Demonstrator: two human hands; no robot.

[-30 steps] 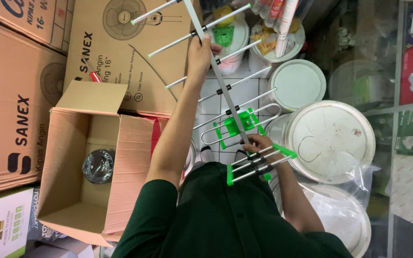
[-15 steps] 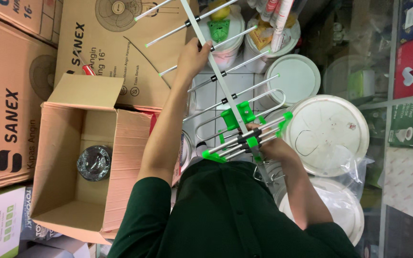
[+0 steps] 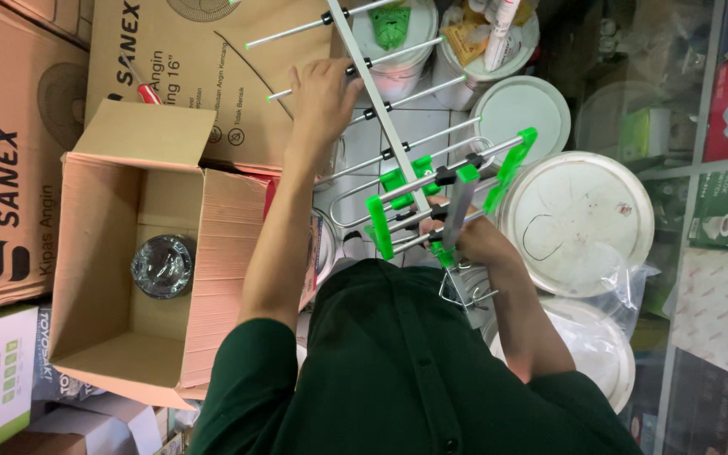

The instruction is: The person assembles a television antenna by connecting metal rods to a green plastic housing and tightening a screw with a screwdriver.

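The antenna is a long metal bar with thin rods sticking out both ways and bright green plastic clips near one end. It lies between the two hands, above the person's dark green shirt. The left hand is up by the far part of the bar. Its fingers are curled around the bar where the rods cross it. The right hand is close to the body, just under the green clips. It is closed tight on the near end of the antenna. Beside the left arm sits an open box with a shiny wrapped bundle inside. On the other side, near the right hand, is a big white lid.
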